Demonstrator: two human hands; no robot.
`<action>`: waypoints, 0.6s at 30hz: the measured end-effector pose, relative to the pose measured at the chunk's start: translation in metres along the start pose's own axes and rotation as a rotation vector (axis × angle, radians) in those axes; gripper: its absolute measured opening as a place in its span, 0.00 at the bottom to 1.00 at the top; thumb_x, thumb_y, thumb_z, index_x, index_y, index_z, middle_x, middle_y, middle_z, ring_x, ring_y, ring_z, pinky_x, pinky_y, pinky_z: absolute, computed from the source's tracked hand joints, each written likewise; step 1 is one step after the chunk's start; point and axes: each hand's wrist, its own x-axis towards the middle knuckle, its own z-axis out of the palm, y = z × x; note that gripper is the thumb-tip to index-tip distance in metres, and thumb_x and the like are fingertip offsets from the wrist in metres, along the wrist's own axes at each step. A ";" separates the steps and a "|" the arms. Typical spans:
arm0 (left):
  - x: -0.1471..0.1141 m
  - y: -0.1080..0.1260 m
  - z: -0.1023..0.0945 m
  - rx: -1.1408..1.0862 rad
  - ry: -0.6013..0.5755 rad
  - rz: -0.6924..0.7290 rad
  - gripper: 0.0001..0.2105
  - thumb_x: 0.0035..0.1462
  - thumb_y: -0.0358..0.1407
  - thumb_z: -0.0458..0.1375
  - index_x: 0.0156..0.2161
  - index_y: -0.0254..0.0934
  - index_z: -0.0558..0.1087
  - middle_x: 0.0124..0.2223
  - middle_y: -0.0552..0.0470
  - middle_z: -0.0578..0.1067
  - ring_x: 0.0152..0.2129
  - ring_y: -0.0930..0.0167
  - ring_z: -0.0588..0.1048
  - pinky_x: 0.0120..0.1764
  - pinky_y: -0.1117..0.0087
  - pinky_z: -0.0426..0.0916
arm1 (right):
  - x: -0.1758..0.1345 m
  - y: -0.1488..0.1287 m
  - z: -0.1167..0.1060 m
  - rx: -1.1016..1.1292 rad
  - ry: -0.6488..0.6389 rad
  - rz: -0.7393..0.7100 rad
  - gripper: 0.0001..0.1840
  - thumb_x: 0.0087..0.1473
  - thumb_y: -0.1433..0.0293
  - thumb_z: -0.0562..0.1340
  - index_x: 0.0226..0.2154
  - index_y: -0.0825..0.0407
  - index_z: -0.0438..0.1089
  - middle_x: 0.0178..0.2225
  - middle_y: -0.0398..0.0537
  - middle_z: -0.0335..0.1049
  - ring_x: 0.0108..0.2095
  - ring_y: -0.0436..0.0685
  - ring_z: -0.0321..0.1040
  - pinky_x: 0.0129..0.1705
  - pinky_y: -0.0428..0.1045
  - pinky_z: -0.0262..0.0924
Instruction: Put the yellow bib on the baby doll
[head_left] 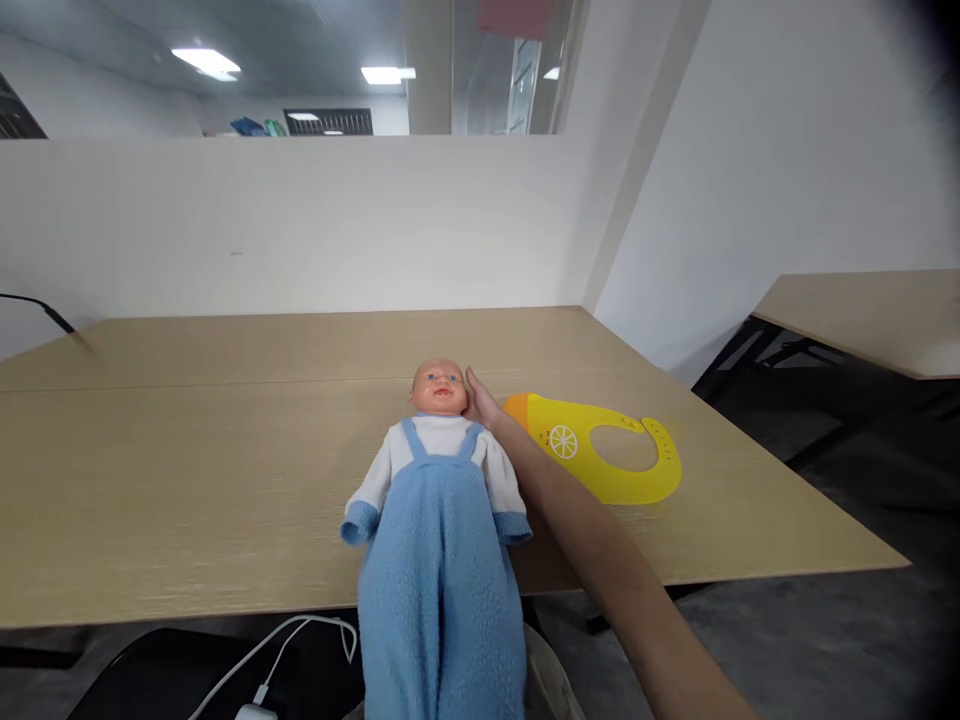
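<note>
A baby doll (441,480) in a white top and fuzzy light-blue overalls lies face up, its head towards the far side of the table. Its legs reach over the near table edge towards me. My right hand (482,402) holds the doll at the right side of its head and neck. The thumb shows beside the cheek, while the other fingers are hidden behind the head. Just right of my forearm lies a yellow silicone bib (645,486) with an orange pocket and a white citrus-slice print, partly covered by the arm. My left hand is out of view.
The wooden table (187,480) meets a white wall (300,220) with a window above. White cables (300,620) and a white plug hang near the front edge, over a black chair seat (187,670). Another table (870,315) stands at the right.
</note>
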 end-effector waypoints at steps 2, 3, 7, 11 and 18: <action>0.013 -0.006 -0.001 -0.055 0.024 -0.003 0.33 0.41 0.58 0.64 0.50 0.40 0.74 0.41 0.47 0.78 0.52 0.57 0.71 0.39 0.52 0.74 | 0.011 -0.009 -0.003 0.006 -0.047 -0.007 0.43 0.60 0.44 0.37 0.59 0.60 0.57 0.49 0.61 0.71 0.51 0.61 0.69 0.61 0.62 0.51; 0.021 -0.009 -0.002 -0.081 0.033 -0.002 0.35 0.39 0.60 0.64 0.51 0.41 0.73 0.42 0.47 0.78 0.52 0.57 0.70 0.39 0.51 0.74 | 0.018 -0.014 -0.005 0.009 -0.079 -0.009 0.45 0.59 0.43 0.36 0.58 0.61 0.57 0.49 0.62 0.71 0.51 0.62 0.69 0.61 0.62 0.51; 0.057 -0.018 0.001 -0.127 0.031 -0.013 0.33 0.41 0.58 0.64 0.53 0.48 0.72 0.40 0.50 0.78 0.53 0.56 0.69 0.33 0.51 0.75 | 0.046 -0.032 -0.020 0.028 -0.101 -0.007 0.48 0.58 0.41 0.35 0.58 0.64 0.57 0.48 0.64 0.72 0.50 0.63 0.69 0.61 0.62 0.51; 0.091 -0.024 0.006 -0.196 -0.059 -0.043 0.29 0.50 0.55 0.59 0.57 0.49 0.68 0.42 0.50 0.77 0.57 0.55 0.66 0.31 0.50 0.76 | 0.073 -0.044 -0.037 0.022 -0.014 -0.008 0.42 0.60 0.44 0.39 0.58 0.60 0.59 0.47 0.60 0.73 0.50 0.62 0.69 0.60 0.62 0.53; 0.127 -0.041 0.000 -0.282 -0.196 -0.026 0.30 0.57 0.58 0.50 0.59 0.45 0.65 0.42 0.47 0.77 0.55 0.58 0.68 0.38 0.50 0.76 | 0.110 -0.060 -0.048 0.015 -0.020 0.010 0.42 0.61 0.45 0.36 0.56 0.60 0.61 0.47 0.59 0.73 0.51 0.61 0.69 0.61 0.60 0.52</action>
